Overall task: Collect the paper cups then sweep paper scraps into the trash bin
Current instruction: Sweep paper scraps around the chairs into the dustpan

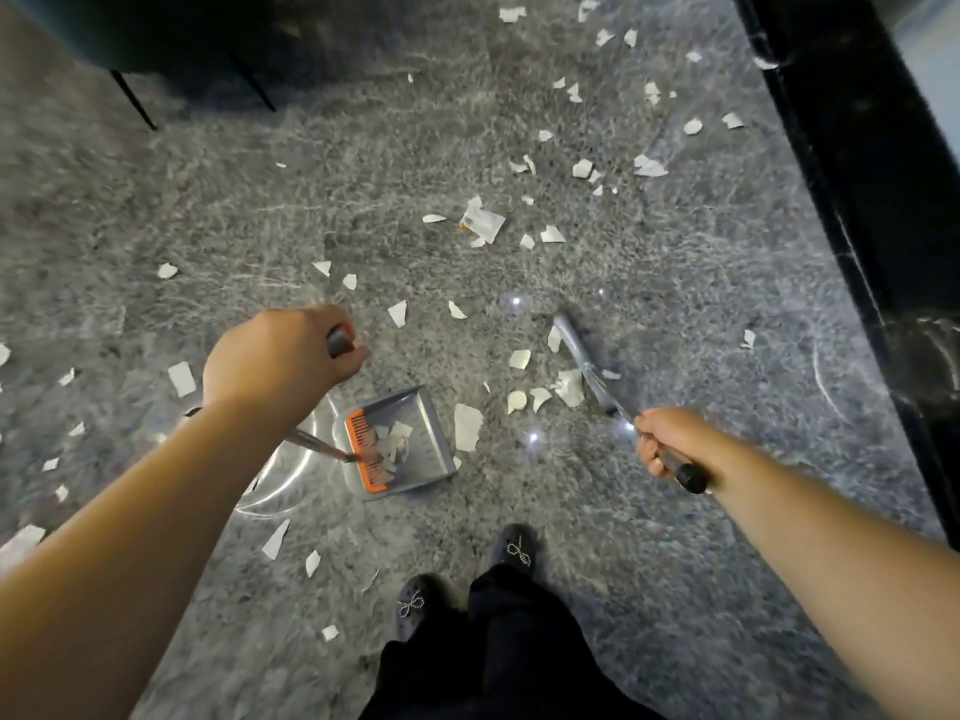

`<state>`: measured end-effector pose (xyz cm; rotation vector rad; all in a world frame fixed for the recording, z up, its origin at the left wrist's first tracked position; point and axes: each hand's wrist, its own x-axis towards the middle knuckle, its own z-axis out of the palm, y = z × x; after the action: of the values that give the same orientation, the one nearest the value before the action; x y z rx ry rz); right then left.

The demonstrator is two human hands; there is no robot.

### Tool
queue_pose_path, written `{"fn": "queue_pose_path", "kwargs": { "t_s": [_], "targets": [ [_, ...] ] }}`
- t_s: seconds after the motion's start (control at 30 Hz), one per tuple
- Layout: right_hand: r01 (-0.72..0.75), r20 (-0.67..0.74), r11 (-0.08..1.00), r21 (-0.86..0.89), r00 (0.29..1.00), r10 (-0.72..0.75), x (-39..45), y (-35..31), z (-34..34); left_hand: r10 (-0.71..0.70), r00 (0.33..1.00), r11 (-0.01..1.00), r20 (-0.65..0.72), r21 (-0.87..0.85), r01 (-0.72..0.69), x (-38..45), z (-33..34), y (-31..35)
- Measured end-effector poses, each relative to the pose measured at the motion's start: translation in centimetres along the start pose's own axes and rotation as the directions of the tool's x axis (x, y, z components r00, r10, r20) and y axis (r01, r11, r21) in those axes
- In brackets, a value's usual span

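Grey speckled stone floor [260,226] carries the whole job, glossy enough to throw back ceiling lights; white paper scraps [569,387] lie scattered over it, thickest ahead and to the right. The dustpan [415,444] sits flat just ahead of the shoes [517,550], its open lip facing right toward a large scrap just beside it; a few scraps already lie inside, against an orange comb [366,449]. The left hand [275,361] is curled tight round the top of the pan's long handle; the right hand [670,441] is clamped round the broom handle [602,387], whose long axis runs forward and left from the fist, the head blurred near a cluster of scraps. That cluster lies right of the pan, so the broom side is nearer, and the coming stroke probably has to pull leftward into the lip. No paper cups or bin show; a black marble plinth [852,174] bounds the right, thin dark furniture legs [135,103] the far left.
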<state>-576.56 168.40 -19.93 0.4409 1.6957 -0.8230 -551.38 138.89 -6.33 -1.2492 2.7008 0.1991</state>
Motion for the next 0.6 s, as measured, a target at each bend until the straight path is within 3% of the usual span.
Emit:
{"fn": "queue_pose_path", "kwargs": {
  "t_s": [0.13,0.6],
  "targets": [
    [0.008,0.018,0.989,-0.147,1.0,-0.005,0.2,1.0,2.2,0.012,1.0,1.0,-0.01,-0.013,-0.012,0.1,0.0,0.4],
    [0.011,0.243,0.952,-0.306,0.968,0.067,-3.5,7.3,11.3,0.023,0.999,0.999,-0.039,-0.044,-0.025,-1.3,0.7,-1.3]
  ]
}}
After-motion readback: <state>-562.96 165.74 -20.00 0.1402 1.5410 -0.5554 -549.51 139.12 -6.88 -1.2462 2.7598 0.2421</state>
